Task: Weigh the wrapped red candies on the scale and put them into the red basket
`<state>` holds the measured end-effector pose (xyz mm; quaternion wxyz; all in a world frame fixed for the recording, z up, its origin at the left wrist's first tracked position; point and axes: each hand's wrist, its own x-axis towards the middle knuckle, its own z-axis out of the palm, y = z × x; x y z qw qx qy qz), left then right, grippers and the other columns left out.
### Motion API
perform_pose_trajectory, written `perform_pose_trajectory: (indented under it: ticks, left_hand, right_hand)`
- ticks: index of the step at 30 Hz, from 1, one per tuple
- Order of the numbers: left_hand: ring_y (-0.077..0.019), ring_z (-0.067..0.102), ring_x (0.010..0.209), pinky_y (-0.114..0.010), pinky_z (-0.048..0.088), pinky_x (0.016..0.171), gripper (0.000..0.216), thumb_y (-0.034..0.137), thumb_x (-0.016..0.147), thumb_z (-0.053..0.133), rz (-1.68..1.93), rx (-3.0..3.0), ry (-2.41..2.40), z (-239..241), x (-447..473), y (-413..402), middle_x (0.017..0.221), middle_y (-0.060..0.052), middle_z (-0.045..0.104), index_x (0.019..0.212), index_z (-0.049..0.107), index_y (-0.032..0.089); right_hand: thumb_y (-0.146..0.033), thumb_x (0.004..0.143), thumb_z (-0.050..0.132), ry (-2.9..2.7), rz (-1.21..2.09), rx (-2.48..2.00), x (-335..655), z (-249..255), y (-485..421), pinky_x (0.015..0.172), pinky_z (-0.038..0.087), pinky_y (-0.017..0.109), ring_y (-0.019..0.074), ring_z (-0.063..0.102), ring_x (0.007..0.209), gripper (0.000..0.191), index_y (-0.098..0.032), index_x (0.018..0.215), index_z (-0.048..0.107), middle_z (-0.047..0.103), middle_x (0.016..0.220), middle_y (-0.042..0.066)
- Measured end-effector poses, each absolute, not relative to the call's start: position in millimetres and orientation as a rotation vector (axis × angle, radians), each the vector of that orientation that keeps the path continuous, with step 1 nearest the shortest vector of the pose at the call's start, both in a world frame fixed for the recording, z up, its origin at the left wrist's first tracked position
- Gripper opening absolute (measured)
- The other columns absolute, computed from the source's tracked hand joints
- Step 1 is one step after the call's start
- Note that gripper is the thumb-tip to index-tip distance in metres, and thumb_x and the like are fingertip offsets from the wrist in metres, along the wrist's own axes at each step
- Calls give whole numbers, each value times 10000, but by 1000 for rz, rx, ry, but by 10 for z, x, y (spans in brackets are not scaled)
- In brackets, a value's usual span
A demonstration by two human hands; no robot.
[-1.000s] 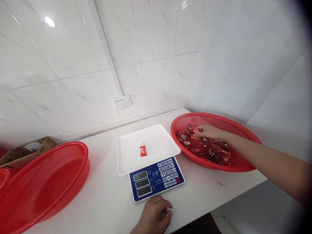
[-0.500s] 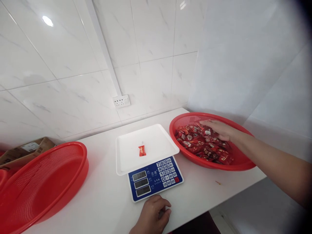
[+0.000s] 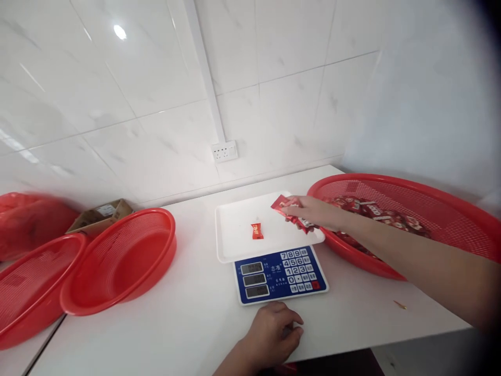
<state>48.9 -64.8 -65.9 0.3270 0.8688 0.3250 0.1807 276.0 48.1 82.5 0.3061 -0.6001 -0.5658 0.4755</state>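
My right hand (image 3: 313, 213) is closed on a few red candy packets (image 3: 282, 204) and hovers over the right side of the white scale tray (image 3: 238, 235). One red wrapped candy (image 3: 257, 230) lies in the middle of that tray. The tray sits on a blue digital scale (image 3: 279, 274) with a keypad. To the right, a big red mesh basket (image 3: 442, 203) holds several red packets. My left hand (image 3: 274, 334) rests curled on the white table just in front of the scale, holding nothing I can see.
Two red mesh baskets (image 3: 125, 261) (image 3: 27, 287) with nothing in them sit at the left, one partly over a table seam. Behind them are a cardboard box (image 3: 99, 215) and a red bag (image 3: 27, 222). A wall socket (image 3: 224, 151) is on the tiled wall. A small scrap (image 3: 400, 304) lies near the table's right edge.
My right hand left the candy basket and moved left over the scale tray, now gripping packets. The view swung left, showing a second empty basket and a red bag.
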Motion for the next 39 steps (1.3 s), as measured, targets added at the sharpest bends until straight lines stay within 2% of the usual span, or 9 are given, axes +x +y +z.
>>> perform_pose_trajectory:
  ticks: [3, 9, 14, 18, 24, 27, 30, 35, 39]
  left_hand:
    - [-163, 632, 733, -239, 505, 700, 196, 186, 783, 600, 469, 2303, 840, -669, 485, -648, 807, -53, 685, 952, 699, 183]
    - [-180, 646, 782, -262, 518, 750, 208, 213, 790, 606, 452, 2351, 807, -695, 475, -649, 827, -58, 692, 977, 693, 187]
    - [-186, 648, 807, -264, 518, 764, 211, 212, 786, 622, 435, 2360, 798, -678, 467, -645, 847, -67, 692, 983, 692, 184]
    - [-187, 647, 810, -262, 516, 764, 217, 213, 784, 625, 432, 2365, 788, -674, 464, -645, 862, -70, 694, 988, 691, 179]
    - [-187, 648, 819, -269, 515, 765, 214, 229, 795, 618, 409, 2366, 795, -684, 457, -645, 870, -62, 693, 995, 686, 195]
    - [-185, 647, 815, -263, 515, 761, 218, 223, 792, 623, 415, 2364, 794, -681, 458, -642, 866, -64, 692, 998, 685, 189]
    - [-185, 646, 812, -257, 514, 760, 220, 211, 790, 625, 431, 2365, 784, -676, 461, -641, 861, -69, 693, 997, 688, 174]
    - [-183, 645, 811, -253, 511, 758, 221, 207, 792, 624, 435, 2362, 774, -674, 461, -642, 867, -75, 693, 998, 690, 166]
    - [-182, 642, 805, -256, 511, 765, 218, 209, 796, 622, 444, 2368, 764, -669, 454, -645, 867, -74, 692, 997, 692, 163]
  right_hand:
    - [-525, 806, 596, -1780, 1303, -1534, 2460, 764, 555, 362, 385, 181, 77, 461, 455, 333, -199, 837, 537, 533, 632, -13]
    - [-549, 841, 536, -1929, 1313, -1415, 2245, 696, 644, 396, 438, 198, 101, 501, 499, 425, -262, 1153, 501, 520, 654, -29]
    - [-552, 846, 534, -1861, 1305, -1557, 2273, 679, 664, 364, 392, 181, 72, 448, 470, 457, -245, 1174, 445, 550, 758, -7]
    - [-542, 848, 540, -1890, 1300, -1556, 2295, 684, 673, 372, 397, 180, 72, 488, 496, 468, -246, 1198, 444, 582, 864, 23]
    - [-533, 842, 534, -1926, 1251, -1506, 2269, 662, 736, 405, 401, 194, 70, 471, 472, 407, -201, 1053, 639, 582, 699, 7]
    - [-488, 860, 515, -1889, 1181, -1568, 2269, 667, 751, 406, 391, 190, 66, 465, 460, 357, -190, 1012, 642, 570, 661, 1]
    - [-438, 862, 527, -1881, 1179, -1589, 2268, 697, 732, 429, 411, 198, 85, 496, 491, 332, -191, 1068, 609, 562, 649, -1]
    - [-378, 870, 522, -1855, 1244, -1572, 2246, 754, 688, 475, 449, 208, 82, 530, 553, 348, -193, 1164, 540, 615, 902, 61]
    - [-290, 847, 535, -1831, 1320, -1570, 2268, 746, 707, 504, 464, 200, 71, 549, 602, 355, -216, 1193, 507, 565, 1168, 99]
